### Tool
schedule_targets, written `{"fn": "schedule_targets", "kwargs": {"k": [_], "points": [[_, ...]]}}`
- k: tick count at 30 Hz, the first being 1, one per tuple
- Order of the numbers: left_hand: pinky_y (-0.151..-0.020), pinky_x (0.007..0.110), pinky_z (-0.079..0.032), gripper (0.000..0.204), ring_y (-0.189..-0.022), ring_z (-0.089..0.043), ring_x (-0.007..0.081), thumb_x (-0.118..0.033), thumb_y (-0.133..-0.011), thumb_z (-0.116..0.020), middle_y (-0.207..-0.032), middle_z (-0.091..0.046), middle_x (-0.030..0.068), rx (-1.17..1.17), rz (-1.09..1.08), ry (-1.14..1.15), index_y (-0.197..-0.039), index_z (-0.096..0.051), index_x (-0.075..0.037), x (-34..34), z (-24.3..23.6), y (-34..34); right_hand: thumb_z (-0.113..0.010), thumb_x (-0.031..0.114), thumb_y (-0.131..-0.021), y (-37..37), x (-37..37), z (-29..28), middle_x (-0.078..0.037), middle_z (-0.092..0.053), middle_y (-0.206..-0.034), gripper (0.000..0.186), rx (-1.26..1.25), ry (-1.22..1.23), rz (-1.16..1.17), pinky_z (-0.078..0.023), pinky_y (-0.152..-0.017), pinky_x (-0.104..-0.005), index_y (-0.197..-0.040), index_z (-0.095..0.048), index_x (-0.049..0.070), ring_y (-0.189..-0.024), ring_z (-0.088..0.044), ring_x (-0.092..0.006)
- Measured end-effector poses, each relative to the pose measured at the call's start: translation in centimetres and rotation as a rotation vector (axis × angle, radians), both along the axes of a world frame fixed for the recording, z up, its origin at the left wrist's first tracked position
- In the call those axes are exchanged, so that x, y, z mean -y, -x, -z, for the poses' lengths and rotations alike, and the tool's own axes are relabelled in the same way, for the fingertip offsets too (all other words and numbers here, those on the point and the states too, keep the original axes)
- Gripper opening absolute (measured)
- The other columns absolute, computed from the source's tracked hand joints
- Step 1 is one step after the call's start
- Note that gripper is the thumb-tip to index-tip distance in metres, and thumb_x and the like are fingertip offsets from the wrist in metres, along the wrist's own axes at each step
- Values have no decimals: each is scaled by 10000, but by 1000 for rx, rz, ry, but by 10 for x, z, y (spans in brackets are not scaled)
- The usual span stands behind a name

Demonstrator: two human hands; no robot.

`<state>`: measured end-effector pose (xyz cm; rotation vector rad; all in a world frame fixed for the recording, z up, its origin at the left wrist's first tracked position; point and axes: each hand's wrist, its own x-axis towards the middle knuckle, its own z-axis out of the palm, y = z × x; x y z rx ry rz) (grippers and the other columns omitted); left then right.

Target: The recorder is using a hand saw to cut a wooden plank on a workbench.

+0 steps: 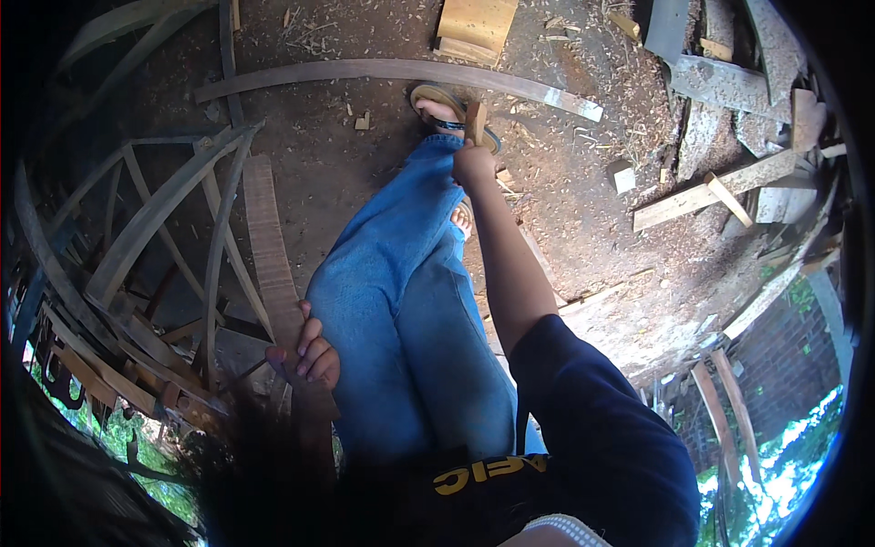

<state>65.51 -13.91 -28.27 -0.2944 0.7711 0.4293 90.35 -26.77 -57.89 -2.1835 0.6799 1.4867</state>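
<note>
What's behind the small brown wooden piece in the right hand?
Behind the piece, a foot in a tan sandal shows partly; what the piece and right hand cover can't be seen.

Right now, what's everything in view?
slat: one, brown, left
block: one, brown, upper centre
curved board: one, brown, top
wide board: one, yellowish, top
bent beams: several, greyish, left
scrap boards: many, greyish, right
strips: two, brown, lower right
chips: many, tan, on ground
brick wall: one, grey, right
sandal: one clear, tan, upper centre
jeans: one pair, blue, centre
shirt: one, dark, bottom
left fingers: one set, bare, around slat
right fingers: one set, bare, around block
</note>
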Motion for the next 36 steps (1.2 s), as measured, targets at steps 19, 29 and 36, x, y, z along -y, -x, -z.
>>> {"fn": "schedule_targets", "kwargs": {"k": [19,29,36], "points": [[-458,281,-444,732,-564,-532,160,-108,-754,-566,-829,-445,110,96,100,-36,-1371,-209,55,0,6,-11,-332,499,-989,-7,34,-33,36,-377,-513,498,-425,-892,1106,-230,-314,-201,-757,-477,83,-347,-254,-54],[-468,265,-423,674,-565,-502,147,-111,-748,-564,-797,-425,81,25,164,42,-1340,-281,46,-1,8,-17,-357,518,-970,30,118,-81,-122,-573,-833,553,-146,-1252,1530,-494,-498,-247,-1186,-483,24,-614,-544,-145],[-465,258,-401,539,-537,-438,125,-143,-761,-537,-766,-419,60,44,201,111,-1256,-426,38,27,1,-22,-736,223,-776,124,214,-129,-178,-574,-1057,502,-71,123,693,-534,-684,-361,-1163,-520,-14,-881,-602,-273]]}}
